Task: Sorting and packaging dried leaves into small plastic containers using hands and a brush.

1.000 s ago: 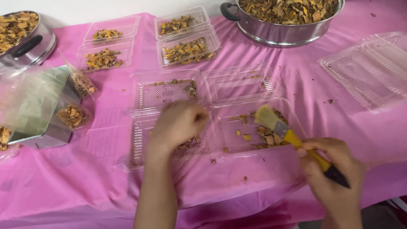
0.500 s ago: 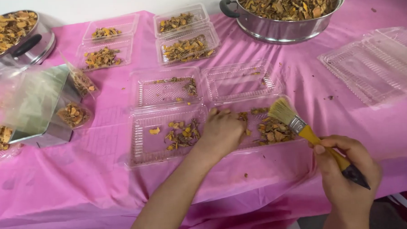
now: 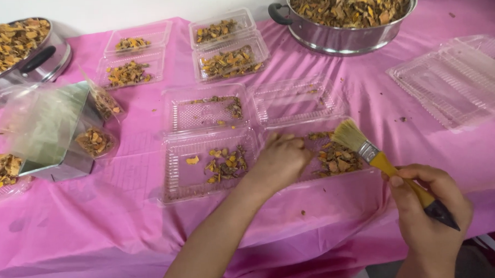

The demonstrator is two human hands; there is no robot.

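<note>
My left hand (image 3: 284,161) lies palm down in the right-hand clear plastic tray (image 3: 321,178), fingers bent onto the dried yellow-brown pieces (image 3: 336,162) there. Whether it grips any is hidden. My right hand (image 3: 428,215) holds a paintbrush (image 3: 369,151) by its yellow and black handle. The pale bristles hover over the far right corner of that same tray. Just to the left, an adjoining clear tray (image 3: 175,182) holds a small scatter of dried pieces (image 3: 226,163).
A steel pot (image 3: 337,41) full of dried pieces stands at the back, another pot (image 3: 39,58) at far left. Filled small trays (image 3: 231,62) sit behind the open ones. Empty clear containers (image 3: 459,85) are stacked at right. A metal box (image 3: 55,132) with plastic bags lies at left.
My left hand moved from the left tray to the right tray, leaving dried pieces visible in the left one. The brush shifted right and slightly back with my right hand.
</note>
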